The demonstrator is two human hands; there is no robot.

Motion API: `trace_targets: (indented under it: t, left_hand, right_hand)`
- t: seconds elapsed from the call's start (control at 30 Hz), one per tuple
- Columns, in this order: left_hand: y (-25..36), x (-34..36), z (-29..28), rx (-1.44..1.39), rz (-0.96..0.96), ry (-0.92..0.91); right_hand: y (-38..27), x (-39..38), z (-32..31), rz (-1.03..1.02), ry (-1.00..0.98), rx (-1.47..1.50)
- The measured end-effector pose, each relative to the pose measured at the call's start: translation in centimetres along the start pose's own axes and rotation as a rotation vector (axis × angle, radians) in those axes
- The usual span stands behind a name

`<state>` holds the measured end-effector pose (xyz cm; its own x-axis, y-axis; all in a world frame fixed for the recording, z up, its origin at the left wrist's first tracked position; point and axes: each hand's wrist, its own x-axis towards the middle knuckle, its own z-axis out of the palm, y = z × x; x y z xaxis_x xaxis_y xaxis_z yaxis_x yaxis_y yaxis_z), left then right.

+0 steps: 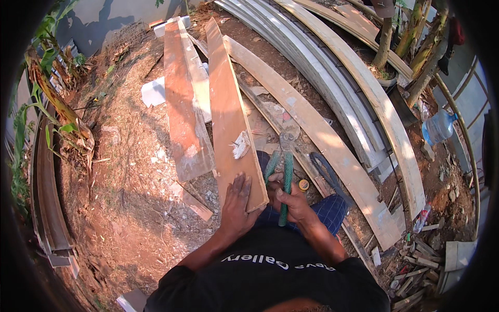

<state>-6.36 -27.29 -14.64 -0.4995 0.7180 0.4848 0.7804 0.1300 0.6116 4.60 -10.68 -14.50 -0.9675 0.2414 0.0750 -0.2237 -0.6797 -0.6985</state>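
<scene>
A long plywood board (pixel 232 130) slants away from me, its near end against my lap. Flat on that near end lies my left hand (pixel 240 202), fingers stretched out and thumb by the edge. A torn white patch (pixel 240 145) shows on the board. Just right of it, my right hand (pixel 292 199) is closed around the green-handled pincers (pixel 287 177). Their metal head points away from me, and the two handles stand apart. Part of the grip is hidden by my fingers. To the left lies another reddish, stained board (pixel 185 114).
Long curved-looking planks (pixel 322 132) and grey metal lengths (pixel 332 96) stretch along the right. A small round yellow-rimmed item (pixel 304 184) sits near my right hand. A blue water jug (pixel 439 127), scrap wood (pixel 416 281) and banana plants (pixel 62 106) stand around the dirt ground.
</scene>
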Motion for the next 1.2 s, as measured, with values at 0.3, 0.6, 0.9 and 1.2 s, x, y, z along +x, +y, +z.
trace_targets:
  t: [0.3,0.6,0.9,1.2]
  left_hand:
    - [-1.8,-5.2,-3.4,-0.497,-0.406,0.521]
    - [-3.4,-6.3,-5.1,-0.577,-0.474,0.925]
    - [-3.3,-6.5,-5.7,-0.397,-0.495,0.636]
    - [-4.4,-6.3,-6.1,-0.125,-0.326,0.486]
  right_hand:
    - [-7.8,6.6,4.2,-0.123,-0.259,-1.419]
    - [-7.4,12.0,7.3,-0.5,-0.322,-2.368]
    - [-7.2,16.5,9.7,-0.649,-0.444,-2.486]
    - [-6.2,16.5,7.3,-0.616,-0.504,-2.467]
